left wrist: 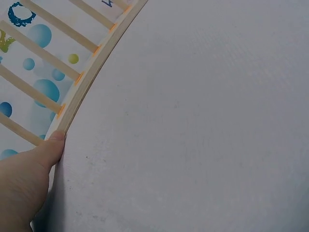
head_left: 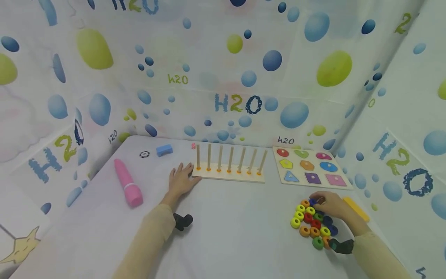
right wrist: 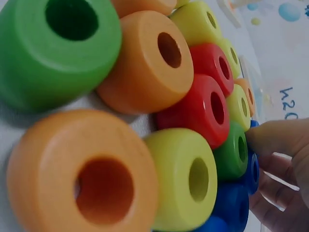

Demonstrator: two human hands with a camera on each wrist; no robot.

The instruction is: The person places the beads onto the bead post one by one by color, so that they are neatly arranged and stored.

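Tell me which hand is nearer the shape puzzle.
Right. The right hand is at the beads, just in front of the puzzle; the left hand is well off to its left, touching the peg rack.

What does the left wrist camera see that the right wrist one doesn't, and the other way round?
Only the left wrist view shows the left hand, its thumb touching the wooden stand, and a row of pegs.

Only the right wrist view shows the right hand close to the green, orange, yellow, red and blue rings.

Both show the white tabletop and the wall with blue bubbles. A pale bit atop the right wrist view is too blurry to name.
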